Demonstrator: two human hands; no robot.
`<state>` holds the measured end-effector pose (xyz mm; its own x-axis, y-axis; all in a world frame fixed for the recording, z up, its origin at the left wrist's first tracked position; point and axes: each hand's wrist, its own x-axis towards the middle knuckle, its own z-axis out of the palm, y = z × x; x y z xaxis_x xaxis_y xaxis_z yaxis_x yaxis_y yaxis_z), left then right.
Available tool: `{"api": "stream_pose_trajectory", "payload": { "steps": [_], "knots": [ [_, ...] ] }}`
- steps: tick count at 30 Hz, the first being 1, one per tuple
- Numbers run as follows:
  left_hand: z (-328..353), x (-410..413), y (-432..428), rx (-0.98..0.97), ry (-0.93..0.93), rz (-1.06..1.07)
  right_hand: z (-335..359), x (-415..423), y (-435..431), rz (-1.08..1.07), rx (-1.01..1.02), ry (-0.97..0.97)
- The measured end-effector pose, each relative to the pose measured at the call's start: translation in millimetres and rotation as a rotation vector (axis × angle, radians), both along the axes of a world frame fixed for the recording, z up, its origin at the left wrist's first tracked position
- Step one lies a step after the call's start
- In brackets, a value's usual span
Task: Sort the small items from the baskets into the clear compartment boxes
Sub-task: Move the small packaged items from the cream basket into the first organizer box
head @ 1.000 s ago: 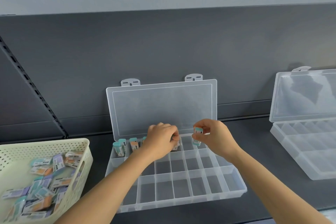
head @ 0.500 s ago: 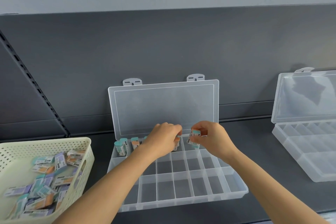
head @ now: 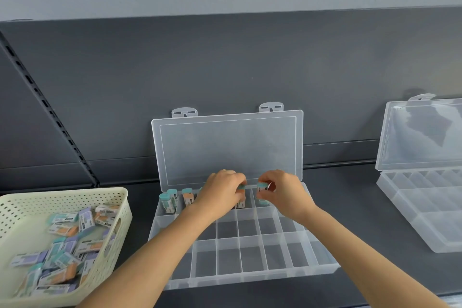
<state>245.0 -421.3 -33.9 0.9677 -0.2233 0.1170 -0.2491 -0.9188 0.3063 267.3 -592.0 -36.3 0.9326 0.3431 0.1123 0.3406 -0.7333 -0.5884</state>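
While the two near rows of the compartment box are left unfilled, all the action is found farther back. At nine o'clock from the box, a cream basket is seen, and small wrapped items are heaped in it, lying flat and pointing every way. Both forearms are stretched from six o'clock toward twelve, right across the box.

Now to the far row. The left hand is curled over an orange-and-teal item, which is pinched near its top with its foot down in a cell. Just at three o'clock of it, the right hand is closed on a teal-capped item, gripped between thumb and fingertips. Its long axis is held upright, cap toward twelve, and its lower end is seen at the mouth of the next cell along; whether the floor is touched cannot be told. So the target is judged to lie straight below the fingers, and only a short drop and a release are called for. The unfilled cells toward three o'clock are nearer the right hand; the basket is nearer the left.

Farther left in that row, upright items are stood in their cells. Behind, the lid is propped against the dark back panel. Well apart at three o'clock, a second box is laid open.
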Motion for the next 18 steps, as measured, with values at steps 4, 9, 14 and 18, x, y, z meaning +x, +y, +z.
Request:
{"api": "stream_pose_trajectory", "payload": {
  "steps": [4, 9, 14, 18],
  "knots": [
    [1.8, -2.3, 2.3, 0.007, -0.003, 0.005, -1.6, 6.6, 4.1, 0.059, -0.140, -0.020],
    [4.7, -6.7, 5.5, -0.013, -0.005, 0.023, 1.6, 12.1, 11.5, 0.106, -0.269, -0.033],
    [6.7, -13.2, 13.9, -0.030, 0.001, 0.038, 3.5, 15.0, 7.0, 0.119, -0.350, -0.048],
    [6.7, -16.6, 19.5, -0.033, 0.006, 0.048, 4.1, 14.5, 5.7, 0.125, -0.366, -0.031]
  ]
}}
